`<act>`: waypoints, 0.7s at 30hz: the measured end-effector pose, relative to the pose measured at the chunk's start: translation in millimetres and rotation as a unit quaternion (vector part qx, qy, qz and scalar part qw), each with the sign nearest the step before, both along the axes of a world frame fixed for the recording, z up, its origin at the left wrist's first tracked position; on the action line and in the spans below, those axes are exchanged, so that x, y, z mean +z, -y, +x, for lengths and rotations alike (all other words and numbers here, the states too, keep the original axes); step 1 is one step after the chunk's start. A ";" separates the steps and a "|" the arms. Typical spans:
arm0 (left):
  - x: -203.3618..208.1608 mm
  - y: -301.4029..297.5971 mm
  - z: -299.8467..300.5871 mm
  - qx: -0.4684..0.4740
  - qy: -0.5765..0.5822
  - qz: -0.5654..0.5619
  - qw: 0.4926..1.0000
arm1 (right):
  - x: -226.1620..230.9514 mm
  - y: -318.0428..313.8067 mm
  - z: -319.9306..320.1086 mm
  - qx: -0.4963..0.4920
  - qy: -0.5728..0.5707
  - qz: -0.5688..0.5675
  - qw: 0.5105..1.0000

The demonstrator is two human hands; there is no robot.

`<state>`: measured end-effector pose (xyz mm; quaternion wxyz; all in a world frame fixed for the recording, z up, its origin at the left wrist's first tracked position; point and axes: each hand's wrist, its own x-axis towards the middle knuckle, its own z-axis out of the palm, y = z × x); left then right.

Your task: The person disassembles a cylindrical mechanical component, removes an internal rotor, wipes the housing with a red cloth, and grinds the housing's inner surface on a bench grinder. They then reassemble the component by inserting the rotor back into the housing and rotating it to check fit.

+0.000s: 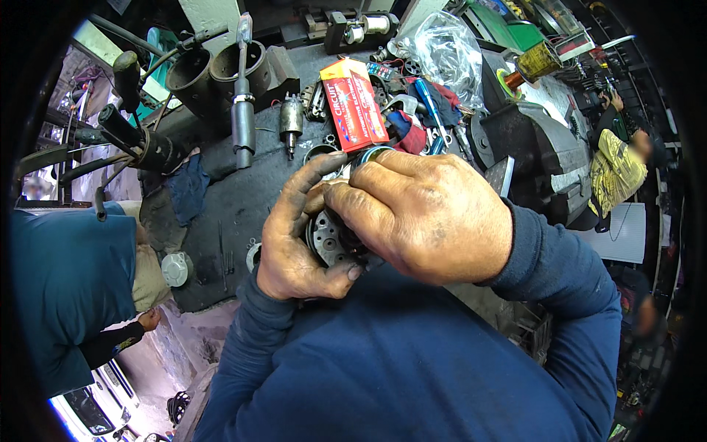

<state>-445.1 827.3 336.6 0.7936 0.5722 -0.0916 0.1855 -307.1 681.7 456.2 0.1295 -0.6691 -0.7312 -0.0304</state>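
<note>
My left hand (283,254) is wrapped round a round metal part (325,237) with a ring of holes in its face, held close to my body above the bench edge. From the right, my right hand (434,214) reaches over the same part, its fingers bent and closed at the top of it. What the right fingertips grip is hidden behind the hand. A blue-green ring-shaped thing (377,153) shows just beyond the right knuckles; I cannot tell whether the hand touches it. Right behind both hands lies a red and yellow cardboard box (352,103).
On the dark bench (210,243) stand metal cylinders (190,77) and a small motor (292,121). Tools and rags (412,132) lie beyond my hands, with a clear plastic bag (445,55) behind. A person in a teal shirt (81,280) stands at the left; another person (622,166) is far right.
</note>
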 end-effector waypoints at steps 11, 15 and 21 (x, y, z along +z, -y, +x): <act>-5.4 6.3 -5.1 0.024 -0.006 -0.059 0.998 | -6.6 2.1 -5.0 -0.068 -0.185 -0.034 0.980; -12.6 5.2 -2.4 0.069 0.050 -0.008 0.996 | -19.9 1.9 2.8 -0.045 -0.319 0.047 0.945; -14.1 6.3 -5.3 0.142 0.052 0.107 0.983 | -61.8 7.4 -9.6 -0.111 -0.531 0.158 0.825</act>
